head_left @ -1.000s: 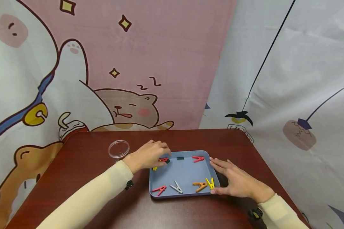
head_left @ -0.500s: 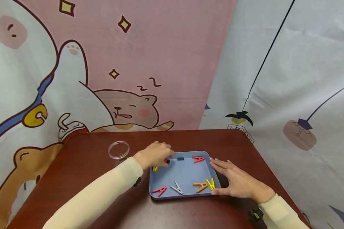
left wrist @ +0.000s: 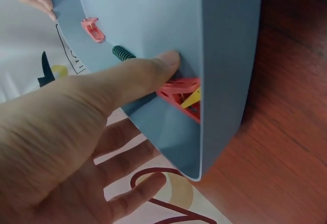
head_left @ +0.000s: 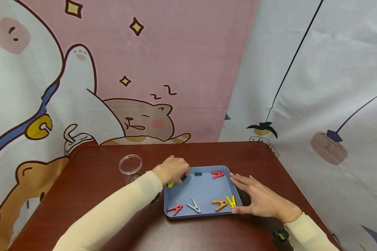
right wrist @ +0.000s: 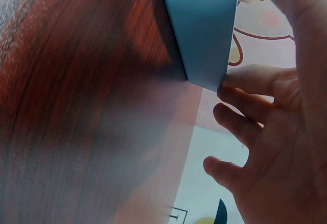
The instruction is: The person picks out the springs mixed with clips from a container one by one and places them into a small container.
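Observation:
My left hand (head_left: 172, 169) reaches over the far left corner of the blue tray (head_left: 201, 190). In the left wrist view its thumb (left wrist: 138, 78) lies inside the tray beside a red clothespin (left wrist: 191, 89), and several fingers spread beyond the far wall. The index finger is hidden, so any hold between it and the thumb does not show. A yellow clothespin (head_left: 170, 185) and a dark green piece (head_left: 183, 178) lie close to the thumb. My right hand (head_left: 264, 198) rests along the tray's right side, thumb at the near corner, relaxed fingers at the far one.
Another red clothespin (head_left: 217, 174) and a dark green spring-like coil (head_left: 198, 174) lie by the far wall. Along the near wall are red (head_left: 175, 209), white (head_left: 193, 206), orange (head_left: 219, 205) and yellow (head_left: 231, 201) clothespins. A clear round container (head_left: 130, 164) stands left on the brown table (head_left: 97, 195).
My left hand and forearm have shifted right over the tray's far left corner. The right hand has stayed at the tray's right side; the tray has barely moved.

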`<state>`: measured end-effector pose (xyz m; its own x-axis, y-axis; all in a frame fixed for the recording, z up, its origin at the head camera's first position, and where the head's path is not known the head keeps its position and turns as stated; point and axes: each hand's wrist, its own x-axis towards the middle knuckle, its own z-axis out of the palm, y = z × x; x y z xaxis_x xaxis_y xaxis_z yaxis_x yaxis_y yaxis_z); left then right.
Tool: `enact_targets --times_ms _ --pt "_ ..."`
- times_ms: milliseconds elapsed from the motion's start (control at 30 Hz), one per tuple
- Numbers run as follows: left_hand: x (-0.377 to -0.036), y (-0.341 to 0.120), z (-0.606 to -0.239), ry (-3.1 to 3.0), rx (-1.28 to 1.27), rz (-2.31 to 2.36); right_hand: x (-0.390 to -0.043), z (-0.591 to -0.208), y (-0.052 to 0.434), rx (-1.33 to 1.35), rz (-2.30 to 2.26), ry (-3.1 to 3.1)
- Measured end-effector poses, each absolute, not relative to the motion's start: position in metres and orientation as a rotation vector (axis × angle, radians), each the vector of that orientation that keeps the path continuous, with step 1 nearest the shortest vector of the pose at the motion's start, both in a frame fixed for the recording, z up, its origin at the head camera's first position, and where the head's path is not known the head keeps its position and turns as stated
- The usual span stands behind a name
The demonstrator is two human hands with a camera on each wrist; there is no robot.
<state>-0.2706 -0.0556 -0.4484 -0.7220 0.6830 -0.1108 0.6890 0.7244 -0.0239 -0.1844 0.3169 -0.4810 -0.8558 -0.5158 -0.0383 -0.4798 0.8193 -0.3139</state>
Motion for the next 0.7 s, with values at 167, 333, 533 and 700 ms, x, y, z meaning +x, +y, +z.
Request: enact_targets --times_ms 167,333,533,700 --pt "-0.2718 -0.0519 -0.4507 2.844 1.106 -0.177 -0.1840 -0.4813 0.3166 -0.796 -0.455 2.881" --pt "-0.2719 -0.0508 -0.4512 2.852 1.105 -0.216 -0.1835 -0.4803 0.3157 -0.806 -0.454 2.881" --pt "-0.2701 -0.0520 -0.4494 2.847 1.096 -0.201 -0.1843 -0.4796 0.3155 -0.814 -0.439 2.880" --pt "-0.2706 -0.0518 -0.4480 2.846 1.095 -0.189 -0.1848 -0.4811 0.3161 -0.817 -0.440 2.886"
